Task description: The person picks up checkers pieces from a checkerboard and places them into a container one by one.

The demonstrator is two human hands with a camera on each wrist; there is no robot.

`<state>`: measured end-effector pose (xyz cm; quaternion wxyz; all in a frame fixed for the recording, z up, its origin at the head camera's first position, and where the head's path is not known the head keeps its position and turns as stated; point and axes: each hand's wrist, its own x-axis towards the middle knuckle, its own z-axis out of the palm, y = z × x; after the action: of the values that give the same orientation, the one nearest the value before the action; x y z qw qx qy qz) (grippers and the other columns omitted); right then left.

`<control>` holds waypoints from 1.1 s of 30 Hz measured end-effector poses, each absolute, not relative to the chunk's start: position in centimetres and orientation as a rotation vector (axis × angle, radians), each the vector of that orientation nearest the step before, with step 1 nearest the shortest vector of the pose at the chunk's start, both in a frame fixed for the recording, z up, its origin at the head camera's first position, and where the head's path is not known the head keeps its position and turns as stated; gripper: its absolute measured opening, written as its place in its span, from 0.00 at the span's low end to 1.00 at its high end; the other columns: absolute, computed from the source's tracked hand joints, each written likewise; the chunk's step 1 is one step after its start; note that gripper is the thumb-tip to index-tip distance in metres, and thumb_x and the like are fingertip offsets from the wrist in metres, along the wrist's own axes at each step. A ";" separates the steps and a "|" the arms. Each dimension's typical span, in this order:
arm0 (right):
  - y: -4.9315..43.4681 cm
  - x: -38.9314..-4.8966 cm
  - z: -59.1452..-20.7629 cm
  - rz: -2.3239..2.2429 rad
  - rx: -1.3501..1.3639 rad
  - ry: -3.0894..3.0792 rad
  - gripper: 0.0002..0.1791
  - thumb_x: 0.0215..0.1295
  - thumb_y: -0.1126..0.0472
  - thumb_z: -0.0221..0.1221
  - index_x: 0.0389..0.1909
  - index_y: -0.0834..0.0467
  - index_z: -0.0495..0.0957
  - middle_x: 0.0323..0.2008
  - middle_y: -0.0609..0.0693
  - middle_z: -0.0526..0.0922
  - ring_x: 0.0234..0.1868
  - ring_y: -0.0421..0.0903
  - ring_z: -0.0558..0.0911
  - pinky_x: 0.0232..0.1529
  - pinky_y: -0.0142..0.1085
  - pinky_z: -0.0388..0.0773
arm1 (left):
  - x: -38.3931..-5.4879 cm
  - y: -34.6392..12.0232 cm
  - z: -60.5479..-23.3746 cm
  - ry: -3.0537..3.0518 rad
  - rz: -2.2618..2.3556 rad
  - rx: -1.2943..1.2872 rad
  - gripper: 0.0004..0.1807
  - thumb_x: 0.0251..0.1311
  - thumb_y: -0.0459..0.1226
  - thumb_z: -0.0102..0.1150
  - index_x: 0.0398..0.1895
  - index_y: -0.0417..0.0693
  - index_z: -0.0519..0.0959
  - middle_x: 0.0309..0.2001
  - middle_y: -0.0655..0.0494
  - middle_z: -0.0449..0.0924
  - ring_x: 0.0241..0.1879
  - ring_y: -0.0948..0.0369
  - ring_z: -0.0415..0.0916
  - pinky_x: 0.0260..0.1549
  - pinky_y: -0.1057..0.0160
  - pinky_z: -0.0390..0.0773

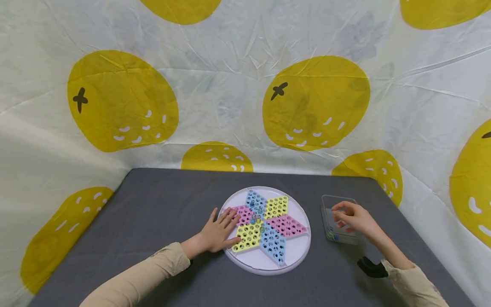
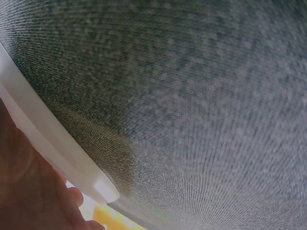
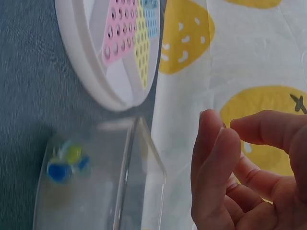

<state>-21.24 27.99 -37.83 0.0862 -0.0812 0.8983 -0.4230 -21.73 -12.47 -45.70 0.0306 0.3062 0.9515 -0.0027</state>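
Note:
A round white Chinese checkers board (image 1: 296, 249) with a pink, yellow and blue star of holes lies on the table. Several glass marbles (image 1: 256, 219) sit near its middle. My left hand (image 1: 215, 234) rests with spread fingers on the board's left edge; the left wrist view shows it beside the white rim (image 2: 62, 143). Over a clear plastic box (image 1: 326, 213) hovers my right hand (image 1: 356, 218), fingers curled, thumb tip close to the fingertips. No marble is visible between them, but the fingers may hide one. A few blue and yellow-green marbles (image 3: 69, 162) lie inside the box.
A dark grey cloth (image 1: 165, 200) covers the table. White fabric (image 1: 222, 94) printed with big yellow fruit hangs behind and at both sides. The box stands just right of the board, its thin walls (image 3: 125, 167) upright.

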 end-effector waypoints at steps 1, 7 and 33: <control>27.7 -21.3 -37.9 -1.265 -0.251 2.669 0.21 0.64 0.55 0.51 0.50 0.68 0.67 0.32 0.61 0.80 0.26 0.44 0.81 0.25 0.37 0.76 | -21.7 -12.5 -45.7 2.931 -0.007 0.944 0.39 0.60 0.61 0.33 0.69 0.49 0.49 0.71 0.50 0.44 0.70 0.50 0.41 0.62 0.39 0.41; 26.2 -21.6 -37.8 -1.302 -0.274 2.624 0.19 0.63 0.55 0.52 0.47 0.65 0.69 0.30 0.60 0.80 0.26 0.47 0.80 0.24 0.37 0.76 | -21.8 -12.4 -45.7 2.933 -0.024 0.950 0.39 0.60 0.61 0.32 0.69 0.49 0.49 0.71 0.51 0.44 0.70 0.51 0.41 0.62 0.39 0.41; 20.6 -23.5 -39.4 -1.274 -0.398 2.622 0.15 0.61 0.58 0.55 0.43 0.64 0.71 0.28 0.61 0.80 0.26 0.51 0.82 0.22 0.41 0.77 | -21.8 -12.3 -45.8 2.941 -0.055 0.949 0.39 0.60 0.61 0.32 0.69 0.49 0.50 0.71 0.51 0.45 0.70 0.51 0.41 0.62 0.40 0.41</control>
<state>-23.51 20.64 -39.37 0.0995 -0.1345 0.8867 -0.4310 -21.82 -12.31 -45.76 0.0255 0.3069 0.9512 -0.0178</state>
